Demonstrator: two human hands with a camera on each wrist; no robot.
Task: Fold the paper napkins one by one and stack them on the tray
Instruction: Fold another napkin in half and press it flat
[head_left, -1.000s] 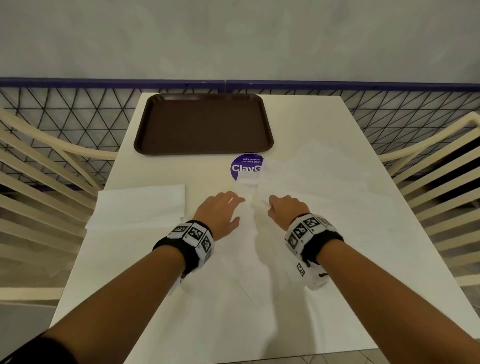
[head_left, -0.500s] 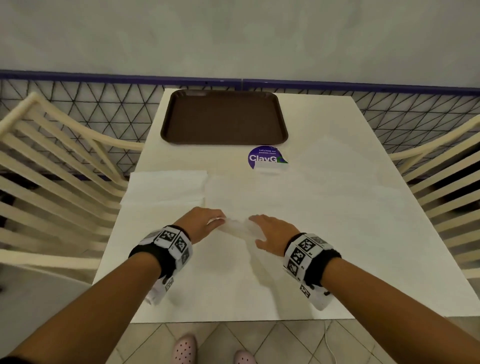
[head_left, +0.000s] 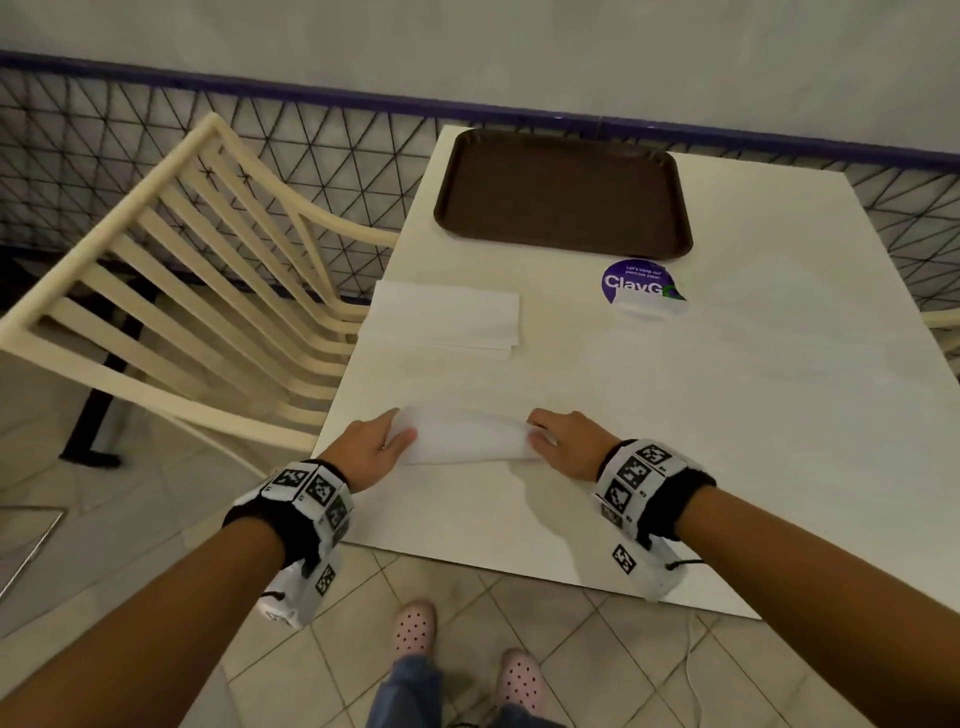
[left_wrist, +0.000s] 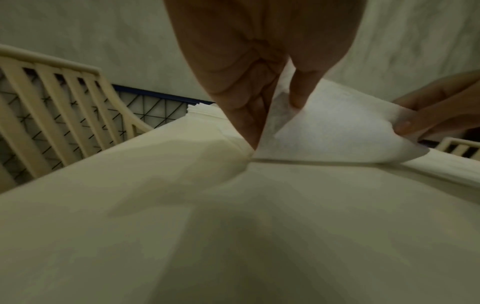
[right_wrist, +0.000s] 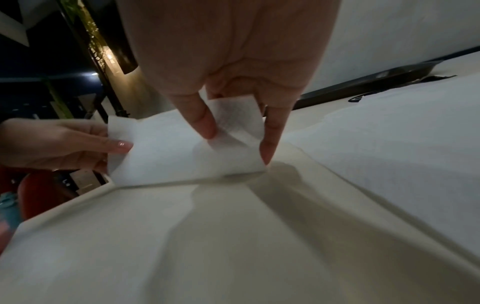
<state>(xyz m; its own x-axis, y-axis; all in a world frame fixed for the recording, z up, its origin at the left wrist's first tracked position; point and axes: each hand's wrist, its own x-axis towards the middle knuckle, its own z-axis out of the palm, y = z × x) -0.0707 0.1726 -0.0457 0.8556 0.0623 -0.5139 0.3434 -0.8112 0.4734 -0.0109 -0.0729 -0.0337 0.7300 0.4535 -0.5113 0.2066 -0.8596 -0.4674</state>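
A white paper napkin (head_left: 462, 435) lies near the table's front edge, its near edge lifted into a loose fold. My left hand (head_left: 387, 439) pinches its left end (left_wrist: 283, 115) between thumb and fingers. My right hand (head_left: 545, 436) pinches its right end (right_wrist: 233, 121) the same way. The fold stands up off the table between both hands. A stack of flat napkins (head_left: 447, 317) rests at the table's left edge. The brown tray (head_left: 563, 195) sits at the far side with nothing on it. More unfolded napkins (head_left: 769, 353) spread over the right half.
A round purple sticker (head_left: 636, 280) lies just in front of the tray, partly under a napkin. A cream slatted chair (head_left: 171, 291) stands to the left of the table (head_left: 467, 519). A black mesh fence (head_left: 311, 150) runs behind. My feet (head_left: 415, 629) are below the front edge.
Both hands moved apart to the two ends of the napkin and raised its edge into a fold. The head view swung left and down, bringing the chair and floor into sight.
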